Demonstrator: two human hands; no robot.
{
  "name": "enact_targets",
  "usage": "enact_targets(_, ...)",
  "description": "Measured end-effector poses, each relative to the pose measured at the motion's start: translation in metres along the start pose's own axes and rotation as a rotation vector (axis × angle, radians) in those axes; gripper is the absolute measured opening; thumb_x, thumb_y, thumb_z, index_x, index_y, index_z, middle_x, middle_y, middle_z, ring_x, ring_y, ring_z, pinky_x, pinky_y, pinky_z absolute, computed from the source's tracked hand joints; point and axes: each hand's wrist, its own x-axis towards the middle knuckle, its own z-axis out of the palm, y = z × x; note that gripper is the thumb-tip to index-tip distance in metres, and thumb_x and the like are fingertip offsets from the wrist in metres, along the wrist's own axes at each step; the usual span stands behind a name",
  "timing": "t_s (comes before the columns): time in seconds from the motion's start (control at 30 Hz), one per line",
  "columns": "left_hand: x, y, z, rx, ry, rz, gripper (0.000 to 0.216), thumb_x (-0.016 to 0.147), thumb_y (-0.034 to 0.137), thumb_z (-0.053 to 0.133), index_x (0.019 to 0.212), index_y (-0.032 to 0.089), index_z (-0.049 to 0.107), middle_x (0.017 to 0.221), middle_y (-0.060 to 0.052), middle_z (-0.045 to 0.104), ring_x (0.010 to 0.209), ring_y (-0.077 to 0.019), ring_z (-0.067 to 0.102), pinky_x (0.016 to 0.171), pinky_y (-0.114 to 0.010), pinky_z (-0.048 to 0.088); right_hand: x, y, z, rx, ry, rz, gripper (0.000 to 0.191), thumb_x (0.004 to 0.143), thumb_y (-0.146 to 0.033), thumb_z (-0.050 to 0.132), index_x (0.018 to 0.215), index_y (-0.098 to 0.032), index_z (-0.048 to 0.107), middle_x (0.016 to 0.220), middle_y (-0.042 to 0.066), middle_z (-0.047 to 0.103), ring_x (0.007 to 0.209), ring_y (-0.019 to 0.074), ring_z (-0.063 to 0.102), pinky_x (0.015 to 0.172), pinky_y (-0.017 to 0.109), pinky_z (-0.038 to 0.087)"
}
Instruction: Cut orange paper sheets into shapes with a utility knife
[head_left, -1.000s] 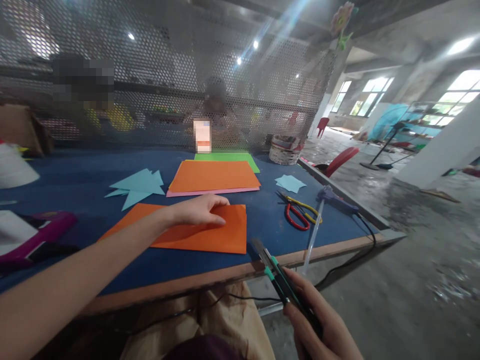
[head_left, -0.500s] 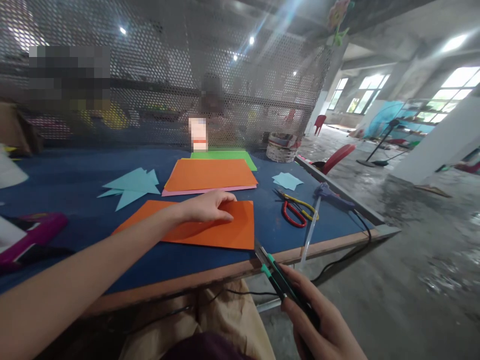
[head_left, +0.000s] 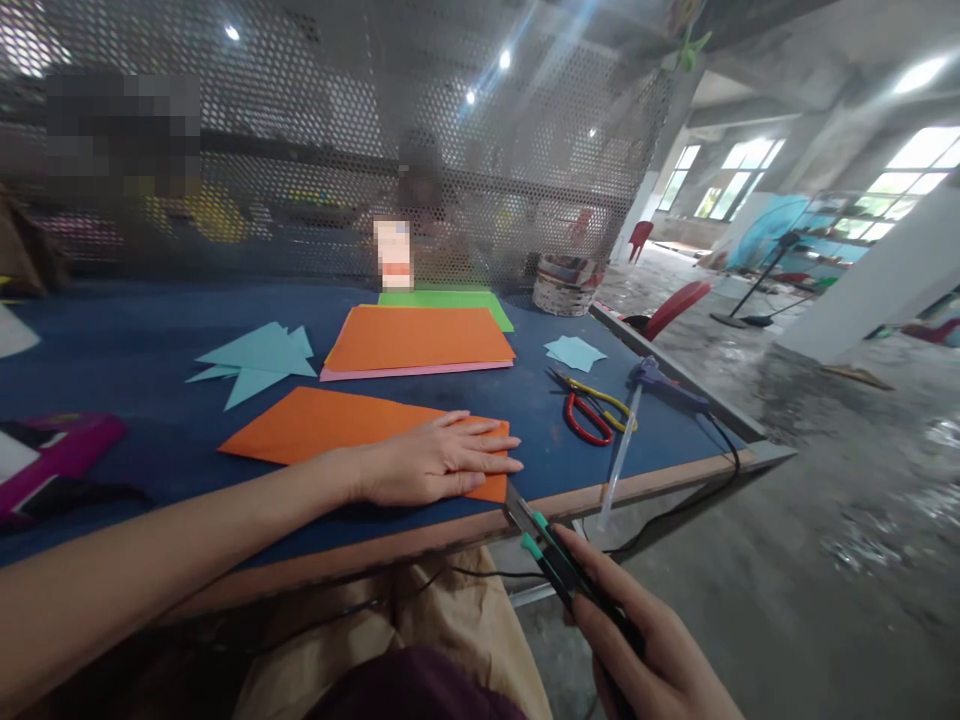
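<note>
One orange paper (head_left: 315,422) looks light, bendy, best pinned near edge: left grip (head_left: 435,462) splayed atop, right grip (head_left: 651,640) clutching cutter (head_left: 558,568).

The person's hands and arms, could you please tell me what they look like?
The left hand and its forearm are bare, with no glove, watch or sleeve in view. The right hand is ungloved too, and no sleeve shows.
</note>
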Motion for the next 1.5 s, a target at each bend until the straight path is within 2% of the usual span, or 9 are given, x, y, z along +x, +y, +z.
enact_targets(0.2,0.001,-0.006,0.003,0.027,-0.057,0.012,0.042,0.100,0.041,0.031,0.142,0.047,0.032,0.157,0.009,0.023,0.148,-0.0228,0.012,0.117,-0.054,0.002,-0.004,-0.010,0.004,-0.032,0.020,-0.013,0.054,0.088,-0.051,0.051,0.137,-0.029,0.053,0.059,-0.003,0.054,0.037,0.0084,0.044,0.034,0.018,0.038)
enact_targets(0.37,-0.001,-0.005,0.005,0.036,-0.031,0.014,0.043,0.100,0.040,0.032,0.142,0.046,0.032,0.157,0.008,0.023,0.147,-0.0222,0.013,0.118,-0.053,0.002,-0.007,-0.012,0.007,-0.026,0.048,-0.020,0.053,0.088,-0.049,0.053,0.135,-0.026,0.056,0.051,-0.006,0.047,0.035,0.0073,0.041,0.031,0.015,0.034)
enact_targets(0.47,-0.001,-0.005,0.005,0.034,-0.023,0.019,0.043,0.100,0.040,0.033,0.142,0.046,0.032,0.157,0.009,0.023,0.147,-0.0224,0.014,0.118,-0.052,0.002,-0.008,-0.012,0.008,-0.038,0.057,-0.034,0.053,0.088,-0.050,0.053,0.134,-0.024,0.057,0.054,-0.004,0.051,0.036,0.0072,0.042,0.032,0.015,0.035)
enact_targets(0.8,-0.001,-0.008,0.005,0.039,-0.049,0.011,0.043,0.101,0.042,0.030,0.143,0.046,0.031,0.157,0.010,0.020,0.148,-0.0197,0.009,0.117,-0.049,-0.002,-0.006,-0.016,0.016,-0.022,-0.004,0.014,0.054,0.091,-0.048,0.051,0.141,-0.027,0.049,0.070,-0.001,0.061,0.039,0.0074,0.049,0.043,0.020,0.047)
enact_targets(0.93,-0.001,-0.008,0.005,0.040,-0.043,0.008,0.043,0.100,0.043,0.029,0.144,0.045,0.031,0.158,0.010,0.020,0.148,-0.0193,0.009,0.117,-0.048,-0.001,-0.004,-0.017,0.019,-0.035,0.021,-0.042,0.052,0.090,-0.047,0.052,0.137,-0.026,0.053,0.065,-0.002,0.059,0.041,0.0082,0.051,0.043,0.019,0.048)
enact_targets(1.1,0.000,-0.010,0.005,0.039,-0.037,0.015,0.043,0.100,0.041,0.031,0.143,0.045,0.032,0.157,0.010,0.022,0.148,-0.0202,0.010,0.118,-0.048,0.001,-0.003,-0.019,0.019,-0.042,0.016,-0.067,0.052,0.090,-0.047,0.052,0.136,-0.025,0.055,0.061,-0.002,0.058,0.054,0.0134,0.061,0.054,0.023,0.053)
enact_targets(1.3,0.001,-0.011,0.006,0.048,-0.046,0.022,0.044,0.100,0.040,0.031,0.144,0.042,0.033,0.158,0.008,0.021,0.148,-0.0215,0.010,0.117,-0.051,0.001,-0.006,-0.017,0.022,-0.003,-0.021,0.024,0.057,0.090,-0.050,0.052,0.141,-0.026,0.049,0.058,-0.004,0.054,0.036,0.0077,0.045,0.039,0.019,0.045)
enact_targets(1.43,0.001,-0.010,0.005,0.057,-0.061,0.017,0.044,0.101,0.040,0.030,0.145,0.039,0.033,0.158,0.006,0.021,0.148,-0.0213,0.009,0.117,-0.051,0.001,-0.006,-0.012,0.024,-0.019,-0.033,0.038,0.061,0.090,-0.054,0.050,0.143,-0.023,0.046,0.050,-0.004,0.050,0.040,0.0116,0.051,0.043,0.021,0.048)
enact_targets(1.5,0.001,-0.010,0.005,0.060,-0.062,0.015,0.044,0.101,0.040,0.029,0.145,0.039,0.033,0.158,0.006,0.021,0.148,-0.0213,0.008,0.117,-0.052,0.001,-0.005,-0.013,0.025,-0.045,-0.030,0.006,0.060,0.091,-0.054,0.049,0.142,-0.023,0.047,0.051,-0.003,0.053,0.049,0.0153,0.059,0.050,0.025,0.053)
